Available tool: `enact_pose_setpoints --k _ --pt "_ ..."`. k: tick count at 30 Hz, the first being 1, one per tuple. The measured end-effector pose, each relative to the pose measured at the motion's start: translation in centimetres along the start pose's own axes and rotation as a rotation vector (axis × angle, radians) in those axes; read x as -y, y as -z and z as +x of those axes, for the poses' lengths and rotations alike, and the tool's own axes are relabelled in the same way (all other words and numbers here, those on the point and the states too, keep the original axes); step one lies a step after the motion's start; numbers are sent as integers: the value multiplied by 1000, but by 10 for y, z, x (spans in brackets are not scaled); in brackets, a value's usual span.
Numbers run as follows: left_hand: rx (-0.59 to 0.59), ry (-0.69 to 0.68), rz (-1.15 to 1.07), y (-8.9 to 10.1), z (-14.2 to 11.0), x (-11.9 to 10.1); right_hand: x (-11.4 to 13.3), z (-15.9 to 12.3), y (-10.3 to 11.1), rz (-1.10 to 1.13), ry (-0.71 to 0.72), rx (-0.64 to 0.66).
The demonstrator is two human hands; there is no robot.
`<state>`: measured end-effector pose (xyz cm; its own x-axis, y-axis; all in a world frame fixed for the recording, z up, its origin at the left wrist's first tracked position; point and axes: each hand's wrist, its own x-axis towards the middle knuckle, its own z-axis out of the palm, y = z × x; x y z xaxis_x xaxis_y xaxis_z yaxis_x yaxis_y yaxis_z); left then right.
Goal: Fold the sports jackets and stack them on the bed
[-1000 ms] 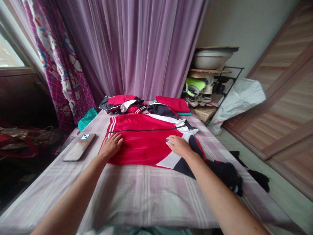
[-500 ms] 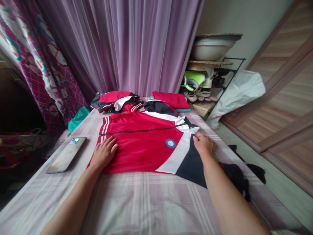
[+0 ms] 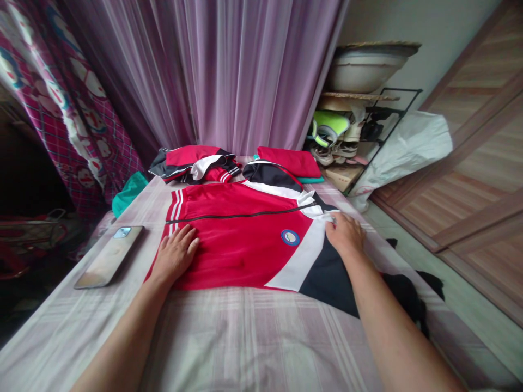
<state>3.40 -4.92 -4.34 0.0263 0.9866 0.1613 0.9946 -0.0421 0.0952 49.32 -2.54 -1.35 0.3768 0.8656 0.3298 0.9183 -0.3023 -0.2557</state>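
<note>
A red, white and dark navy zip-up track jacket (image 3: 237, 234) lies spread on the bed, its zipper closed and its striped hem toward the left. A round blue badge (image 3: 290, 237) sits on its chest. My left hand (image 3: 176, 253) rests flat on the hem, fingers extended. At the shoulder beside the white collar (image 3: 311, 207), my right hand (image 3: 347, 231) is closed on the jacket's edge, thumb on top; the fingertips are partly hidden. Part of the navy sleeve (image 3: 330, 277) runs under my right forearm.
A phone (image 3: 109, 258) lies left of the jacket on the plaid sheet (image 3: 229, 337). Behind are a crumpled track jacket (image 3: 196, 163) and a folded red garment (image 3: 288, 162). A shoe rack (image 3: 392, 122) and white bag (image 3: 412, 147) stand right; black cloth (image 3: 402, 291) lies near my right forearm.
My right hand has shifted slightly right, with the collar end of the jacket drawn a little that way. My left hand stays on the hem. The camera view has shifted slightly.
</note>
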Motion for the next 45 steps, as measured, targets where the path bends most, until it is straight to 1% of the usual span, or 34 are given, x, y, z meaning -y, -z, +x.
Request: enact_pose_setpoints --k 3,6,7,9,11,13,14,17,19,21,23,24,27,29,32,36,41,43,45 --pt "0 9 5 1 -1 -2 44 -2 5 122 253 -61" --pt "-28 -29 2 3 -4 -4 94 -14 -2 167 423 -30" --pt "-38 -44 1 3 -4 -4 108 -21 -7 155 468 6" --pt "-56 -61 -1 4 -5 -4 128 -36 -17 106 551 127" --pt "-72 -63 -4 3 -6 -4 139 -49 -27 46 601 272" --pt "-75 -61 -11 2 -6 -3 141 -58 -34 7 604 365" --pt "-72 -59 -17 2 -7 -4 141 -61 -36 0 598 381" --pt "-90 -58 -51 5 -8 -6 138 -62 -37 17 587 347" --pt "-142 -95 -93 10 -10 -7 136 -61 -36 63 585 297" --pt "-180 -175 -163 18 -11 -8 135 -61 -35 172 599 238" --pt "-175 -250 -246 25 -12 -6 135 -63 -32 340 652 204" --pt "-163 -271 -283 28 -12 -3 136 -65 -30 432 690 210" --pt "-132 -286 -367 32 -11 6 141 -72 -26 661 817 327" --pt "-113 -298 -410 32 -11 12 144 -78 -24 710 884 391" --pt "-92 -328 -424 30 -10 15 149 -83 -22 623 931 371" --pt "-68 -366 -377 31 -10 11 151 -86 -19 477 949 349" --pt "-90 -370 -323 30 -11 6 152 -91 -20 429 978 310" --pt "-108 -358 -306 28 -12 4 152 -93 -22 357 991 346" --pt "-111 -346 -299 27 -12 3 151 -95 -24 268 1001 413"
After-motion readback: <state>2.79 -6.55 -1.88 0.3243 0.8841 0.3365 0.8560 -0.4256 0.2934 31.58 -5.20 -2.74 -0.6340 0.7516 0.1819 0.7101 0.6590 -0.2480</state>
